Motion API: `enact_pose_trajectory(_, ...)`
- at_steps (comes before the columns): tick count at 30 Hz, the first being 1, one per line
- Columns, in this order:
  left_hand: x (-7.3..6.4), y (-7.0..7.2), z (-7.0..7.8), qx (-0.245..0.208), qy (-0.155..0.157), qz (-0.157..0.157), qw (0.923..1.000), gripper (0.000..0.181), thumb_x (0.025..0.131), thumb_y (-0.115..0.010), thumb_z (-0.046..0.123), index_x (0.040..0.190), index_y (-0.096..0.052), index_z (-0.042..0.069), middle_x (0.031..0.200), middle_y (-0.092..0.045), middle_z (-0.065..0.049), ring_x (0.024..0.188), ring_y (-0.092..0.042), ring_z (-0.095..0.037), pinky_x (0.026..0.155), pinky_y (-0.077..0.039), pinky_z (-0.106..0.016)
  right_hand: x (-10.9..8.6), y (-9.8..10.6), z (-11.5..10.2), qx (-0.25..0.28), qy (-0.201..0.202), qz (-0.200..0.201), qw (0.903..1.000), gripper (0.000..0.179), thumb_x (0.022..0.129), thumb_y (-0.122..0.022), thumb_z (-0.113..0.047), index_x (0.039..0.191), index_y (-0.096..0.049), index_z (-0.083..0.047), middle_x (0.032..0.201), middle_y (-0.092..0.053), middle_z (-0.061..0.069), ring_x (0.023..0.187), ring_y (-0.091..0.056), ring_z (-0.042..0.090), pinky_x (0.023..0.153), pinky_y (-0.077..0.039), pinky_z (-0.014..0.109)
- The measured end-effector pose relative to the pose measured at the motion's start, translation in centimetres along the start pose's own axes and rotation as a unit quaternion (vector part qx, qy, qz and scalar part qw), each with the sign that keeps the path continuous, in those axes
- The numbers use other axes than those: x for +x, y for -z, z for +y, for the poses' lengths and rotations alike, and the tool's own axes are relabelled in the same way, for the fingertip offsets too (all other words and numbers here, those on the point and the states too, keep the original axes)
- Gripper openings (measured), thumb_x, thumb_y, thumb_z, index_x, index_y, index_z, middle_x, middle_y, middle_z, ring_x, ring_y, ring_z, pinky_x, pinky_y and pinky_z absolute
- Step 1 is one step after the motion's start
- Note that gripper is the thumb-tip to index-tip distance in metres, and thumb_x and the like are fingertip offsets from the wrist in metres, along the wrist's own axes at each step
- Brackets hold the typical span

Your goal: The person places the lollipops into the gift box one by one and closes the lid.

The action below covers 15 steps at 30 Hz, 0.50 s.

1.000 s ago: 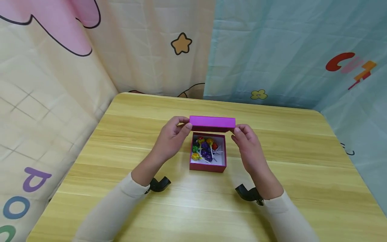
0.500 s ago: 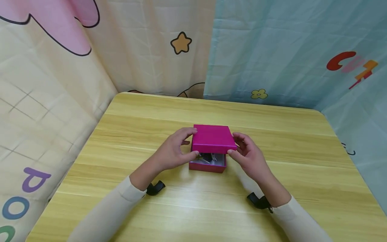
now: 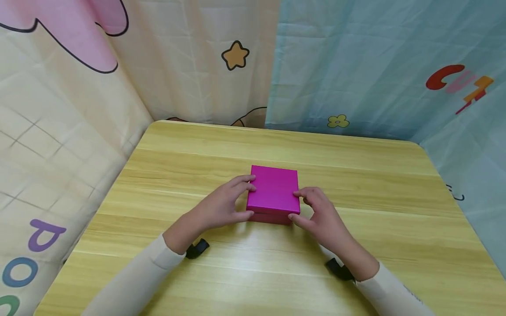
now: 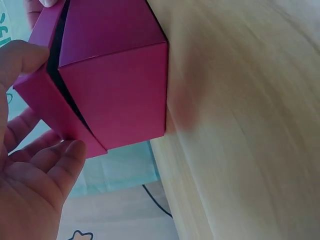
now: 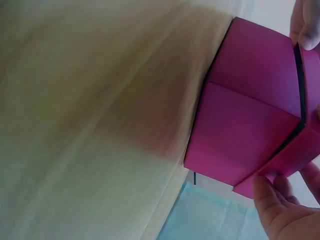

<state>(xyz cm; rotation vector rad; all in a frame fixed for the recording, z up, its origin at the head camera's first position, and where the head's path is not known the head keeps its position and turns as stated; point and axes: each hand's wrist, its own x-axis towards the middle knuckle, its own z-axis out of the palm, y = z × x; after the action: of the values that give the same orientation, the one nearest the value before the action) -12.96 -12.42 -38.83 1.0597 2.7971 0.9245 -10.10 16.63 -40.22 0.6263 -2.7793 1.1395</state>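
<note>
A magenta box lid (image 3: 273,188) sits over the top of the square box (image 3: 270,218). In the left wrist view a thin dark gap shows between the lid (image 4: 42,92) and the box walls (image 4: 117,97). My left hand (image 3: 217,208) holds the lid's left side, thumb at the front corner and fingers along the side. On the opposite side my right hand (image 3: 322,219) grips the lid, its thumb at the front right corner. The right wrist view shows the same gap above the box (image 5: 240,135). The box's inside is hidden under the lid.
The box stands on a wood-grain table (image 3: 182,166). Printed curtains (image 3: 336,57) hang behind the table and along its sides. A black strap piece (image 3: 197,249) sticks out at the left wrist, another black piece (image 3: 339,268) at the right.
Both hands have brought the lid from its tilted position above the box's back edge forward and down over the box. The wrapped lollipops inside, visible earlier, are now covered.
</note>
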Motion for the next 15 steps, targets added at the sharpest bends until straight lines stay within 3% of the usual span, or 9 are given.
enact_pose_trajectory(7,-0.28,-0.52,-0.16,0.021,0.002,-0.018,0.9996,0.052,0.083,-0.082,0.024,0.126,-0.06,0.005,0.151,-0.041,-0.01,0.128,-0.052,-0.027,0.1,-0.047,-0.036,-0.02,-0.24,-0.17,-0.031,-0.016,-0.028,0.999,0.051,0.081,-0.084,-0.022,0.124,-0.062,-0.008,0.122,-0.055,0.004,0.112,-0.054,0.027,0.091,-0.051,0.045)
enact_pose_trajectory(15,-0.45,-0.7,-0.09,0.044,-0.011,-0.014,0.9988,0.054,0.082,-0.083,0.025,0.127,-0.06,0.005,0.15,-0.041,-0.011,0.117,-0.06,-0.027,0.093,-0.051,-0.035,-0.01,-0.36,-0.14,-0.052,-0.016,-0.039,0.9978,0.051,0.08,-0.085,-0.021,0.123,-0.062,-0.008,0.12,-0.055,0.003,0.113,-0.055,0.025,0.091,-0.052,0.043)
